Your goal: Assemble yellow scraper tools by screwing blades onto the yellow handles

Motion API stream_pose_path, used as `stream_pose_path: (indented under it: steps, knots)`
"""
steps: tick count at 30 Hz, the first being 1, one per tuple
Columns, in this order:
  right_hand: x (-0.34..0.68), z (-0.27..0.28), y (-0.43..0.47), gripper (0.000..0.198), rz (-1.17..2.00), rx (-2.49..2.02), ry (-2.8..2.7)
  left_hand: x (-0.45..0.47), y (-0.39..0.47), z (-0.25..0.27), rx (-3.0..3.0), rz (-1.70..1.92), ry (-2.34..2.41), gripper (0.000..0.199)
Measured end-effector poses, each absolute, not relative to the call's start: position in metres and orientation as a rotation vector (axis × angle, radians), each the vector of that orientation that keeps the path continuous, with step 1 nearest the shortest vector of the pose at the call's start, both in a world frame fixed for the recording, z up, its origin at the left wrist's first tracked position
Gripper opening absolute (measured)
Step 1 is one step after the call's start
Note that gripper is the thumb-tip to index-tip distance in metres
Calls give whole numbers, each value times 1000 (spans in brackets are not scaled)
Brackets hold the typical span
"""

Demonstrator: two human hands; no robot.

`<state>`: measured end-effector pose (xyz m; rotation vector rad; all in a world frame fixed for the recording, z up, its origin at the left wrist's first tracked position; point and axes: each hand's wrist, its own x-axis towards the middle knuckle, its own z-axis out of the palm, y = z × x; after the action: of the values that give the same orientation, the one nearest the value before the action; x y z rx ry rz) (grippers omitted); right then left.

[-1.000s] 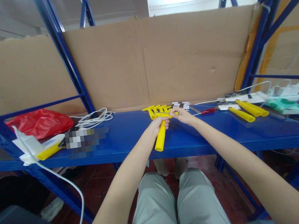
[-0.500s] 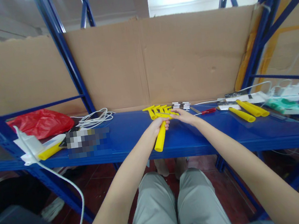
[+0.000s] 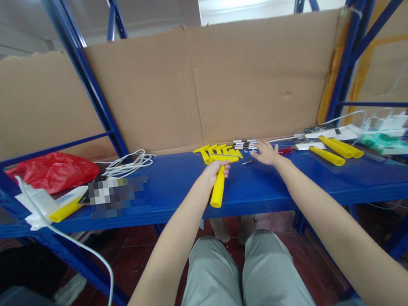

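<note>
My left hand (image 3: 216,170) is wrapped round the stem of a yellow T-shaped handle (image 3: 217,193), whose crosspiece lies above the fist and whose round end points at the table's front edge. My right hand (image 3: 266,155) holds nothing; its fingers are spread over the blue table. Under that hand lies a red-handled screwdriver (image 3: 286,150), its middle covered and its metal tip showing on the left. By the right fingertips is a group of small white-and-black pieces (image 3: 245,144). Several more yellow T-shaped pieces (image 3: 202,154) lie in a row behind the left hand.
Loose yellow tubes (image 3: 326,156) lie at the right near a white power strip and a green bag (image 3: 386,143). On the left are coiled white cables (image 3: 130,163), a red plastic bag (image 3: 56,171) and another yellow tube (image 3: 66,210). A cardboard panel (image 3: 143,90) stands behind the blue table.
My right hand has left the yellow handle's crosspiece and moved right, over the screwdriver, with its fingers spreading. My left hand keeps its grip in nearly the same place.
</note>
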<state>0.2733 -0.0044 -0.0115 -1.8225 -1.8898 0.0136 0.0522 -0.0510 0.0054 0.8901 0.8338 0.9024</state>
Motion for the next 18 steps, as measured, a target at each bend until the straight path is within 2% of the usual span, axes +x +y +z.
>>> stream_pose_path:
  steps: [4, 7, 11, 18]
  knots:
    - [309, -13, -8, 46, -122, -2110, -1569, 53, -50, 4, 893, 891, 843, 15]
    - [320, -17, -10, 44, -26, -2236, -1454, 52, -51, 4, 903, 898, 852, 16]
    - [321, -26, -7, 51, 90, -2303, -1440, 52, -52, 5, 922, 897, 856, 16]
    - [323, -37, 6, 52, -62, -2379, -1517, 53, -49, 1, 914, 907, 839, 16]
